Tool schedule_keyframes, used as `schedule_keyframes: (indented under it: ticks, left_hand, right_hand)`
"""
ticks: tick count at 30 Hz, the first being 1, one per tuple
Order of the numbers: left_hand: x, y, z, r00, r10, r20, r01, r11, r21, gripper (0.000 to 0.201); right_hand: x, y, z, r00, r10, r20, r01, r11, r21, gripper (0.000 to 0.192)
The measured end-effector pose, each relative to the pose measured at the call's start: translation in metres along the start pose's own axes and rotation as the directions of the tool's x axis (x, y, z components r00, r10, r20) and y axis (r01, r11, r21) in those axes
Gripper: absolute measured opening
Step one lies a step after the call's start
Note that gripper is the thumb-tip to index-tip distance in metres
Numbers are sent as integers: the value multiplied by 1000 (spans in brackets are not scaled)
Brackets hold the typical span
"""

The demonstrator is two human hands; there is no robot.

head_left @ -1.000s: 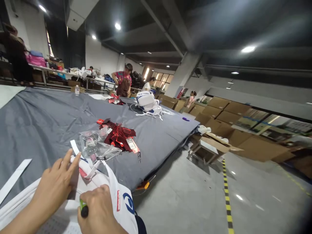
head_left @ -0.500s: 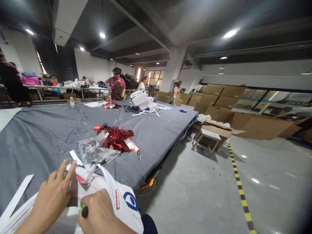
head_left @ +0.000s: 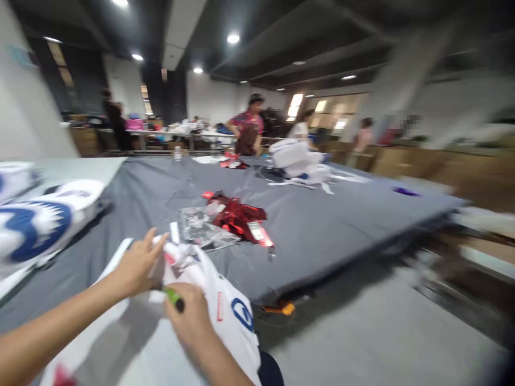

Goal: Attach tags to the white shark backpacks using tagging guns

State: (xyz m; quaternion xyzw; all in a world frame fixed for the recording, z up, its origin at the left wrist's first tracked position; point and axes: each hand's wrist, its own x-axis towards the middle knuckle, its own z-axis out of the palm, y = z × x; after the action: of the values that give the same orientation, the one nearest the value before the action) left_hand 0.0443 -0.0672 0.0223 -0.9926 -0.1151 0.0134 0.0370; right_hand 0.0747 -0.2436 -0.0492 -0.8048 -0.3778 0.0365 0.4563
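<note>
White bag: at near edge of grey table. Left hand: fingers spread, resting flat on it. Right hand: fist closed around green-tipped tool. Red tags beyond.

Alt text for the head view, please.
Blurred by motion: a person's left hand rests on a white bag at the edge of a grey table, while the right hand grips a green-and-black tool. Red tags and clear plastic bags lie beyond; other people work in the background.
</note>
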Motion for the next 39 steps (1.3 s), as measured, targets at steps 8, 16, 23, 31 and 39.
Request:
schedule_keyframes:
  ticks: [8, 16, 23, 31, 39]
  left_hand:
    - [28, -6, -33, 954, 49, 297, -32, 998, -63, 110]
    - [15, 4, -35, 932, 47, 359, -3, 992, -123, 145]
    - [13, 11, -27, 964, 12, 267, -31, 997, 65, 116]
    - [-2, -3, -14, 986, -4, 167, 6, 1000, -15, 108]
    - [6, -19, -22, 942, -27, 334, 88, 982, -169, 111]
  right_hand:
    - [19, 10, -8, 997, -79, 20, 78, 995, 60, 29]
    - [-21, -14, -1, 978, -207, -14, 208, 977, 38, 26]
    - [-16, -6, -9, 976, -205, 77, 202, 978, 44, 27]
    - [-3, 4, -5, 984, -177, 36, 177, 984, 8, 29]
    - [-3, 5, -10, 982, -184, -50, 186, 982, 29, 23]
